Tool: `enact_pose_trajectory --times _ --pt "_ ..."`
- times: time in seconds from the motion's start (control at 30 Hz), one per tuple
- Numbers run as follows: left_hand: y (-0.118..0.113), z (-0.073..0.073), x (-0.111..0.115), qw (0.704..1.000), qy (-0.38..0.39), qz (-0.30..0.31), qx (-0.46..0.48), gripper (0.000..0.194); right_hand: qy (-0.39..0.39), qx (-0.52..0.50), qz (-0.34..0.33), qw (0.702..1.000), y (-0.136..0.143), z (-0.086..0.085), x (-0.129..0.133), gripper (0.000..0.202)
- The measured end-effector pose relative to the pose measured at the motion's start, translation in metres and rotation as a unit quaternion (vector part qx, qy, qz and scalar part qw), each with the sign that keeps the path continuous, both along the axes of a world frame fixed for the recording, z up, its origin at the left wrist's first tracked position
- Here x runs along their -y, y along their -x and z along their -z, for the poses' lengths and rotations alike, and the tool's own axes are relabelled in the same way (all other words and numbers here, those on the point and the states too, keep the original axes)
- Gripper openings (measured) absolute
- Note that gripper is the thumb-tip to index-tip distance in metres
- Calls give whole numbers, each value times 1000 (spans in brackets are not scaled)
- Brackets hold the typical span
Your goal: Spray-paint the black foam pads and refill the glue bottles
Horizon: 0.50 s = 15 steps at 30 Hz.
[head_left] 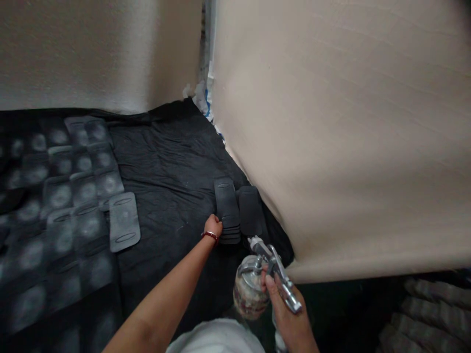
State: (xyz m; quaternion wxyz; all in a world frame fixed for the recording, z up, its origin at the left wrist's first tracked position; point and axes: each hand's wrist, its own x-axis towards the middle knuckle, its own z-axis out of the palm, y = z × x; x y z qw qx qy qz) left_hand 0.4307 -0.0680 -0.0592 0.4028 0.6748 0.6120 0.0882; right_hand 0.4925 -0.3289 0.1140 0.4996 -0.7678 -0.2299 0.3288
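At left, rows of dark panels with pale patches [59, 195] lie beside a lighter grey panel [125, 223]. It looks thin, light and bendable but fairly flat; its edge or a slotted end should give a good hold.

Right of it, the left hand [213, 226] is closed at the left edge of a panel stack [225, 203]; how many layers it pinches I cannot tell. These may slide over one another, so gripping the edge squarely seems wise. A second dark pile [250, 211] sits just to the right.

Nearer and right, the right hand [289, 311] grips the handle of a metal spray gun [279, 277]. It looks rigid, with weight hanging in its stained cup [252, 289]; best held upright by the handle.

Beneath the panels spreads a wrinkled black cloth [165, 157]. A pale sheet [81, 54] stands at far left, a broad beige one [349, 147] at right, and blurred ridged material [430, 314] at near right.
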Motion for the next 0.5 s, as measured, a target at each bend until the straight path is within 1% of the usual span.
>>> enact_pose_trajectory --times 0.13,0.27,0.33,0.4,0.5 --pt "1 0 0 999 5 -18 30 23 5 20 21 1000 -3 -1 -3 50" --pt "3 0 1 998 9 -25 54 24 9 -3 47 999 4 1 3 46" --pt "4 0 1 998 10 -28 62 23 17 -12 50 999 6 3 5 46" --pt "4 0 1 997 10 -30 66 22 20 -12 32 999 4 7 6 46" --pt "4 0 2 998 12 -32 62 22 16 -4 -27 999 -7 13 3 46"
